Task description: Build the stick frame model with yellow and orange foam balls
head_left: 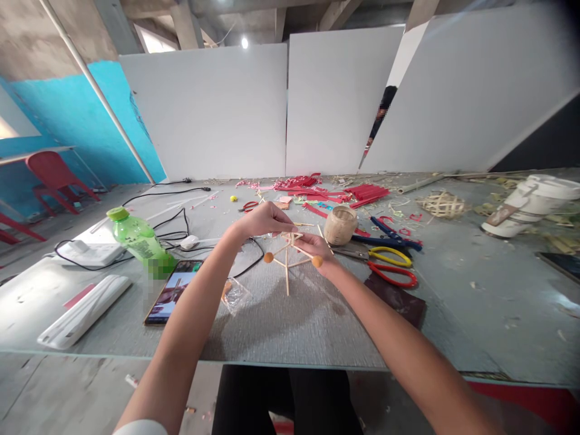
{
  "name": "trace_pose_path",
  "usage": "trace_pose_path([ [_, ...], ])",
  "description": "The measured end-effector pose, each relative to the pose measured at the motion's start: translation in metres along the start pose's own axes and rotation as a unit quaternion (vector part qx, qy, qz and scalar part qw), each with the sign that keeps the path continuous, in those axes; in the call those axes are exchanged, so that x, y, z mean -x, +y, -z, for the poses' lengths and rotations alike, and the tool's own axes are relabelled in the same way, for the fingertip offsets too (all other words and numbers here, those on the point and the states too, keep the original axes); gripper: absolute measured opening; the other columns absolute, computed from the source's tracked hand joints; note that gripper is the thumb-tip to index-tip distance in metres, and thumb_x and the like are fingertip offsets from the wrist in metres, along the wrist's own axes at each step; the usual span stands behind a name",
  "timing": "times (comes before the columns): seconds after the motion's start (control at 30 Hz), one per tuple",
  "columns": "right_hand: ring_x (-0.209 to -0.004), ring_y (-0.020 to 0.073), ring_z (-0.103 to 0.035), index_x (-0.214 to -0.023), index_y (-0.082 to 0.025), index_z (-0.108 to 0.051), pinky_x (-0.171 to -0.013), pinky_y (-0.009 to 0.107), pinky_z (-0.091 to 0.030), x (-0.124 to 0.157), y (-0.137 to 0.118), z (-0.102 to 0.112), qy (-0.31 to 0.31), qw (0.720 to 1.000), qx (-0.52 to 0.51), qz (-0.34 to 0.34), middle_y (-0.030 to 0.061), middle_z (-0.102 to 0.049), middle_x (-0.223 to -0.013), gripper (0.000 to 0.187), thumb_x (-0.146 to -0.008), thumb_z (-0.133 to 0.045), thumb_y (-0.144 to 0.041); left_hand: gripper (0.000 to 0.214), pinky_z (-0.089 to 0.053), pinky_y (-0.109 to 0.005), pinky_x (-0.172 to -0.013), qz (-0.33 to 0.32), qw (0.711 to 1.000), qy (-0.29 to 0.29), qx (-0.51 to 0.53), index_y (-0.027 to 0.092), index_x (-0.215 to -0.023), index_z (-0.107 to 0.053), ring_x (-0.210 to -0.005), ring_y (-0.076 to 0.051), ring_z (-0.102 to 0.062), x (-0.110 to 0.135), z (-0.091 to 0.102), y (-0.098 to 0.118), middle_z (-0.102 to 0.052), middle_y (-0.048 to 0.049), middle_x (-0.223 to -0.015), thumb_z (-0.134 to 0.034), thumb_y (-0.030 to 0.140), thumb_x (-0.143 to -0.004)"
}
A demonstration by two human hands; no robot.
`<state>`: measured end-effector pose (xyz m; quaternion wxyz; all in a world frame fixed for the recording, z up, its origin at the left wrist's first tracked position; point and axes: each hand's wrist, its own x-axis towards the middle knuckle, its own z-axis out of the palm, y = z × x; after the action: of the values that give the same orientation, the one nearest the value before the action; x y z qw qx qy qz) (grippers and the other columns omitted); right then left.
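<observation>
At the centre of the frame the left hand has its fingers curled down and pinched together on the top of a small frame of thin sticks. The right hand meets it from the right, fingers closed around the sticks on that side, thumb uppermost. The frame of sticks is held just above the table, in the middle of the picture, with one stick hanging straight down and two orange balls at its ends: one ball at the left below the left hand, the other ball right by the right wrist.

Just right of the hands stands a small woven basket. Right of that lie blue-handled pliers, yellow-handled scissors and a red-handled cutter, close together. Below them a dark flat piece rests on the table.

Left of the hands lies a phone with its screen lit, a scrap of clear plastic beside it, and a green bottle further left. Black cables run across the table behind the bottle, and a white bar lies at the lower left.

In the upper middle of the table red strips are scattered. A loose woven ball sits at the upper right, with a white tipped-over container at the far right edge.
</observation>
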<state>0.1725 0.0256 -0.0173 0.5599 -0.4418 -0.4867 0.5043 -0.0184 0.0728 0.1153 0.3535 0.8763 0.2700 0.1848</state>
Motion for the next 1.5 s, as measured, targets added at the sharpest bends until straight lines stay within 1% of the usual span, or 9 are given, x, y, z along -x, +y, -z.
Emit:
trace_pose_path([
  [0.1, -0.080, 0.0193, -0.063, -0.091, -0.023, -0.083, -0.073, 0.032, -0.047, 0.001, -0.001, -0.001, 0.006, 1.000, 0.003, -0.001, 0.0038, -0.078, -0.088, 0.039, -0.063, -0.088, -0.049, 0.030, -0.023, -0.027, -0.049, -0.007, 1.000, 0.001, 0.002, 0.014, -0.076, -0.081, -0.051, -0.008, -0.033, 0.000, -0.001, 0.000, -0.047, 0.0017, -0.053, -0.072, 0.042, -0.085],
  [0.23, -0.083, 0.0207, -0.064, -0.092, -0.023, -0.083, -0.072, 0.032, -0.047, 0.002, -0.002, -0.002, 0.006, 1.000, 0.004, -0.002, 0.0046, -0.078, -0.091, 0.038, -0.063, -0.087, -0.048, 0.031, -0.021, -0.028, -0.049, -0.027, 1.000, -0.001, 0.004, 0.015, -0.070, -0.078, -0.050, -0.008, -0.028, 0.000, -0.001, -0.002, -0.042, 0.0026, -0.051, -0.071, 0.040, -0.086],
  [0.5, -0.088, 0.0220, -0.066, -0.092, -0.024, -0.083, -0.075, 0.032, -0.048, 0.003, -0.001, -0.002, -0.003, 1.000, 0.006, 0.004, 0.0038, -0.079, -0.093, 0.035, -0.066, -0.085, -0.046, 0.023, -0.018, -0.030, -0.049, -0.013, 1.000, -0.006, -0.016, 0.017, -0.070, -0.076, -0.050, -0.008, -0.024, 0.001, -0.001, 0.003, -0.040, 0.0033, -0.053, -0.069, 0.033, -0.085],
  [0.67, -0.094, 0.0238, -0.068, -0.092, -0.025, -0.083, -0.081, 0.034, -0.049, 0.002, 0.001, -0.001, -0.007, 1.000, 0.003, 0.006, 0.0039, -0.080, -0.096, 0.035, -0.066, -0.086, -0.047, 0.026, -0.018, -0.029, -0.049, 0.002, 0.999, -0.002, -0.038, 0.017, -0.066, -0.073, -0.053, -0.009, -0.022, 0.002, -0.001, 0.005, -0.034, 0.0036, -0.056, -0.069, 0.035, -0.084],
  [0.87, -0.095, 0.0242, -0.070, -0.092, -0.024, -0.084, -0.088, 0.037, -0.049, 0.001, 0.004, -0.001, -0.007, 1.000, 0.002, 0.009, 0.0045, -0.080, -0.095, 0.035, -0.067, -0.086, -0.047, 0.025, -0.018, -0.029, -0.049, -0.001, 0.999, -0.012, -0.051, 0.016, -0.075, -0.079, -0.052, -0.009, -0.022, 0.002, 0.000, 0.005, -0.036, 0.0040, -0.055, -0.068, 0.036, -0.085],
  [1.07, -0.096, 0.0258, -0.070, -0.090, -0.023, -0.084, -0.090, 0.039, -0.049, 0.001, 0.004, -0.001, -0.003, 1.000, 0.008, 0.012, 0.0038, -0.081, -0.093, 0.034, -0.065, -0.088, -0.047, 0.026, -0.017, -0.028, -0.049, 0.002, 0.998, -0.015, -0.060, 0.015, -0.074, -0.078, -0.054, -0.009, -0.022, 0.003, 0.000, 0.007, -0.037, 0.0037, -0.056, -0.067, 0.035, -0.085],
  [1.27, -0.099, 0.0277, -0.071, -0.093, -0.023, -0.085, -0.096, 0.042, -0.047, 0.001, 0.005, -0.001, -0.008, 1.000, 0.004, 0.013, 0.0042, -0.082, -0.097, 0.039, -0.065, -0.088, -0.050, 0.025, -0.019, -0.026, -0.049, 0.005, 0.997, -0.012, -0.076, 0.014, -0.079, -0.080, -0.055, -0.008, -0.024, 0.003, 0.000, 0.010, -0.041, 0.0037, -0.056, -0.067, 0.034, -0.084],
  [1.5, -0.105, 0.0292, -0.071, -0.095, -0.025, -0.085, -0.101, 0.043, -0.047, 0.000, 0.007, -0.001, -0.021, 1.000, -0.006, 0.016, 0.0047, -0.082, -0.102, 0.040, -0.065, -0.089, -0.052, 0.024, -0.022, -0.026, -0.051, 0.006, 0.996, -0.002, -0.086, 0.014, -0.081, -0.082, -0.054, -0.008, -0.025, 0.005, -0.001, 0.013, -0.045, 0.0036, -0.055, -0.067, 0.032, -0.083],
])
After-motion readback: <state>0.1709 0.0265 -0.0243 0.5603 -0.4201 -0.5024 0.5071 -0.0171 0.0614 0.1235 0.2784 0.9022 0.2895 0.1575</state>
